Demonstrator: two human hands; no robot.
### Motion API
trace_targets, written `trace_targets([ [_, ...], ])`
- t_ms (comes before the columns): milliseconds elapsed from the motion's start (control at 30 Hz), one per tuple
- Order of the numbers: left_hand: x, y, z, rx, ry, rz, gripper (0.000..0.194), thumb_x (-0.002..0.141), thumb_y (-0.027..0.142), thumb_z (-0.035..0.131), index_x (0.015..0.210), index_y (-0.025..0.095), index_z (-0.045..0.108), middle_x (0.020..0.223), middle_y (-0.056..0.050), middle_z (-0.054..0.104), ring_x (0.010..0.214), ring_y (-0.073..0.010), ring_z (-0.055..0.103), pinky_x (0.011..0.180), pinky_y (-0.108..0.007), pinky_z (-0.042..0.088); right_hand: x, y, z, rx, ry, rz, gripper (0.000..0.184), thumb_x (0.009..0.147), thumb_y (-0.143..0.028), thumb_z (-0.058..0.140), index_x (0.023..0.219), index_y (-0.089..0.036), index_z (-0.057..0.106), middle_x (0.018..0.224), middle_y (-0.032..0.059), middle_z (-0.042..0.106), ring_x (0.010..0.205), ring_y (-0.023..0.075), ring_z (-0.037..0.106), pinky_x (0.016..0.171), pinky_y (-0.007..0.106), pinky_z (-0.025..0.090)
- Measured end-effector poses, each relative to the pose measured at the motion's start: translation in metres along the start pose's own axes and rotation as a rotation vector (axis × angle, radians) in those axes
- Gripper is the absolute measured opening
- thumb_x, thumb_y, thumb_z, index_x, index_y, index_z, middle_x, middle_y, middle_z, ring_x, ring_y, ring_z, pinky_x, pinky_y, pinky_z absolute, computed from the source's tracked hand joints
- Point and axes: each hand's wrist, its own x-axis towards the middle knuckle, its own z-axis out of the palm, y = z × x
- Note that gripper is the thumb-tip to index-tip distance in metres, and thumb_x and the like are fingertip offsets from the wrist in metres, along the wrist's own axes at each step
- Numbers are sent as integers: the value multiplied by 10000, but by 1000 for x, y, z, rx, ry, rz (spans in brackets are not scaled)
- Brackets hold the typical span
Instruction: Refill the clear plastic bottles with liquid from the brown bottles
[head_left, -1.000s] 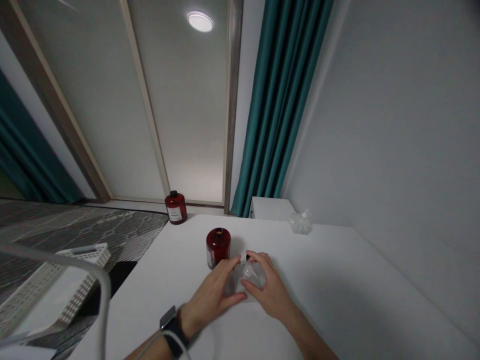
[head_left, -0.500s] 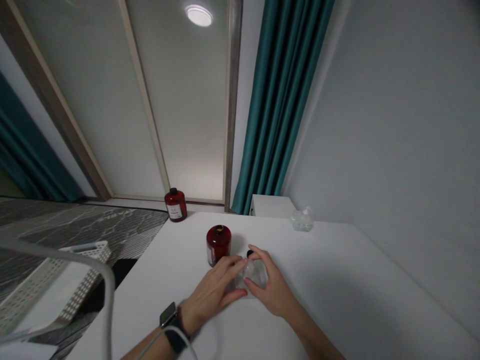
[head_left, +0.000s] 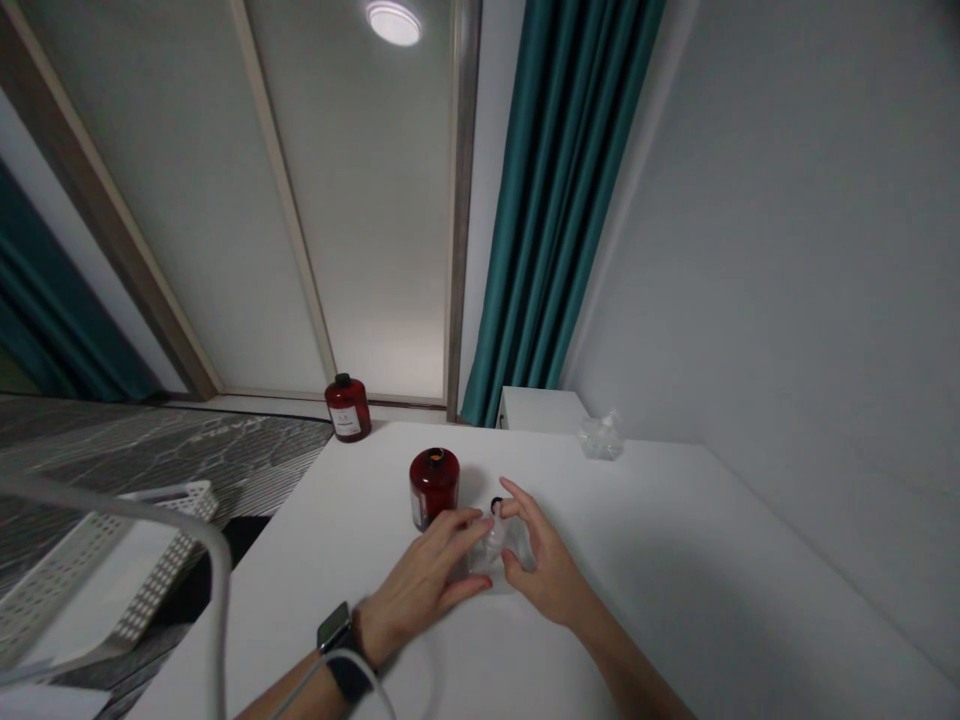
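Plastic (head_left: 493, 548), clear and glossy, rests on the white table (head_left: 322, 540) between your two hands. Your left hand (head_left: 429, 575) holds it from one side, thumb and fingers curved around it. Your right hand (head_left: 551, 572) has its thumb spread well apart from the fingers, which touch a small black piece (head_left: 496, 505) at the far edge. Just beyond your left fingers stands an uncapped red bottle (head_left: 434, 485). Farther off, a capped red bottle (head_left: 347, 410) stands near the table's left corner, and a crumpled clear bag (head_left: 601, 437) lies toward the right.
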Motion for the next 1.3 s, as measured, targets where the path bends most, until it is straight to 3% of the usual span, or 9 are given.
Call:
trace_targets([
  [200,0,0,0,-1,4,3,548,992,432,510,1476,287,299,1359,-137,500,1231,-272,537,1015,-437,519,0,6,-2,50,-18,13,878,696,-4,473,1508,-287,291,1158,39,564,1182,195,532,1139,425,311],
  [500,0,-1,1,0,9,8,555,987,439,518,1483,300,311,1355,-138,508,1227,-276,543,998,-445,532,0,4,-2,57,-11,16,770,745,-13,450,1458,-298,390,1109,32,564,1187,187,532,1150,422,314],
  [900,1,1,-1,-30,13,3,579,984,440,525,1496,299,294,1343,-132,515,1217,-266,542,1002,-438,530,-1,0,-2,52,-19,1,745,771,-33,473,1465,-290,384,1193,49,591,1222,199,528,1150,436,321],
  [1300,2,1,0,-62,6,-12,603,979,424,541,1515,335,279,1352,-126,511,1235,-278,537,1016,-452,517,3,0,-3,105,2,15,692,792,-96,517,1450,-269,394,1076,40,583,1102,201,566,1106,431,355],
])
